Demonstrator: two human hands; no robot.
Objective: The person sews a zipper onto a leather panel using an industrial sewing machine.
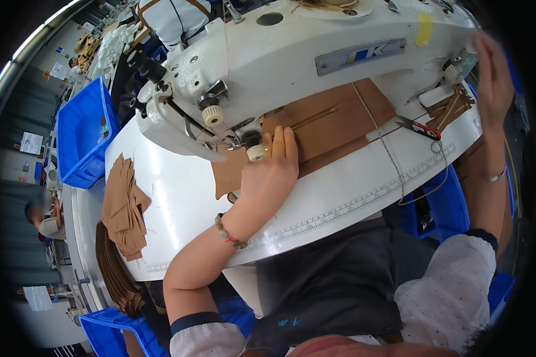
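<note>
My left hand (271, 169) rests on brown fabric pieces (345, 113) under the white sewing machine (292, 47), its fingertips lying beside the presser-foot area and a cream knob (256, 153). A metal zipper (315, 119) runs along the top piece. At the machine's right end, my right hand (491, 77) is raised with fingers stretched out, near the side of the machine. Red-and-black thread snips (421, 127) and a loose cord (393, 166) lie on the white table (190, 226), right of the fabric.
Brown cut pieces (125, 208) lie at the left, above a long brown stack (116, 268). Blue bins (77, 149) stand at left and below the table (429, 202). More brown pieces with zips (449, 107) sit at the right. Other people (44, 220) work in the background.
</note>
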